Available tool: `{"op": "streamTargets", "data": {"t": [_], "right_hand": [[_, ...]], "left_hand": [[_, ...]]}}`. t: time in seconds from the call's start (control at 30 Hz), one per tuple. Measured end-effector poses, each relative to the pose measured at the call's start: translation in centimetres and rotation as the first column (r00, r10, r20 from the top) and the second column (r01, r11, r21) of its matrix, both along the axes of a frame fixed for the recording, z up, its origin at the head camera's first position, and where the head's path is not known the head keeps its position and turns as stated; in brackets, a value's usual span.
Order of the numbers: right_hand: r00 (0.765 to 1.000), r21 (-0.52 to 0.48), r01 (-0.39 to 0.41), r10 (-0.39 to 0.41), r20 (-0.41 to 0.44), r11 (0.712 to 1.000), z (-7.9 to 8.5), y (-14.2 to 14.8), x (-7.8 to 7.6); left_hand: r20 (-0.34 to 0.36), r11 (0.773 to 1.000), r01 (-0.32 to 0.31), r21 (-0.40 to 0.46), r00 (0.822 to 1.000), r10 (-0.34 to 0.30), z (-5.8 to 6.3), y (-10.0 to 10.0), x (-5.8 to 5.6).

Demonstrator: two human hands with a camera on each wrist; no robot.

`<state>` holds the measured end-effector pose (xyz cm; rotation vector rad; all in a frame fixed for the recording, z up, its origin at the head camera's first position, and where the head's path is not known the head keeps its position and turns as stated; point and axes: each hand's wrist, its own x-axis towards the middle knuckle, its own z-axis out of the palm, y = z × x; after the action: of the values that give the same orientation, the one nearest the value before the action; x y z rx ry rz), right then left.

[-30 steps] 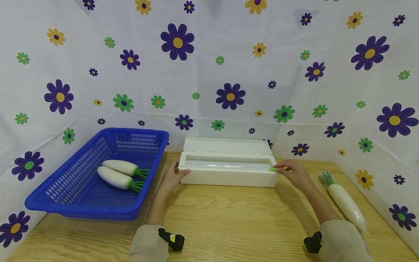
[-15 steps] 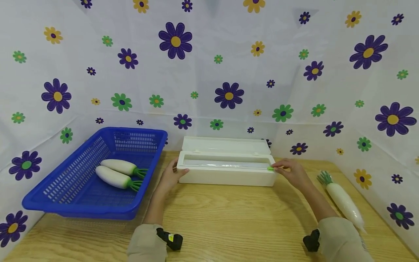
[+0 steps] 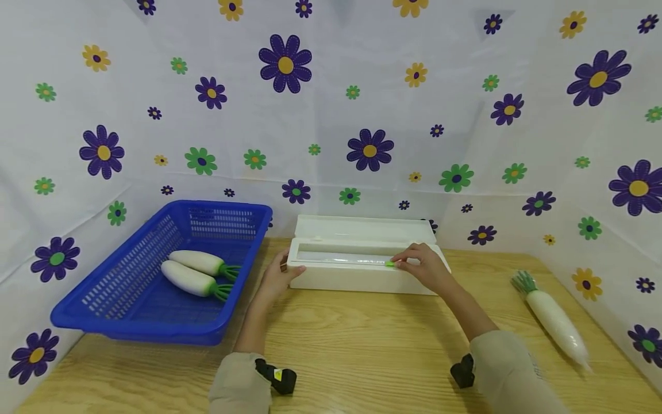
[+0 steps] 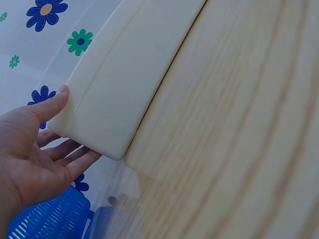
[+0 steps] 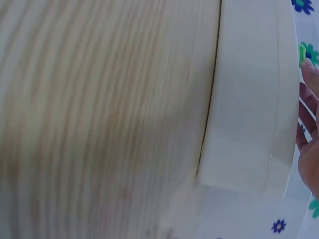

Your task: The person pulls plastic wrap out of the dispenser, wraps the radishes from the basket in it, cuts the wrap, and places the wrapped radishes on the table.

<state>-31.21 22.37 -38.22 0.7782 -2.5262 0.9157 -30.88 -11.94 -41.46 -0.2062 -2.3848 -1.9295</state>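
Note:
A long white cling film dispenser lies across the table with its lid tipped back. Inside is a roll of clear film. My left hand holds the dispenser's left end; in the left wrist view its thumb lies on the upper edge and the other fingers meet the end face. Over the right part of the front edge, my right hand pinches a small bright green slide cutter. The right wrist view catches the cutter at the fingertips, with much of the hand out of frame.
At left stands a blue plastic basket containing two white radishes with green stalks. Another white radish, wrapped in clear film, lies on the wooden table at right. A flowered white cloth hangs behind the dispenser.
My right hand has slid the green cutter leftward from the right end of the dispenser's front edge. The left hand stays at the left end.

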Motion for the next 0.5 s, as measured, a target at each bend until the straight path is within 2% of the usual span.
{"op": "streamTargets", "data": {"t": [0.2,0.5], "right_hand": [[1.000,-0.018,-0.022,0.022,0.005,1.000,0.0,-2.9,-0.3],[0.998,-0.004,-0.044,0.044,-0.037,0.999,-0.3,-5.6,-0.8]], "left_hand": [[0.007,1.000,-0.008,0.017,1.000,0.008,0.1,0.4,0.1],[0.000,1.000,-0.011,0.025,1.000,0.011,0.0,0.2,0.1]]}}
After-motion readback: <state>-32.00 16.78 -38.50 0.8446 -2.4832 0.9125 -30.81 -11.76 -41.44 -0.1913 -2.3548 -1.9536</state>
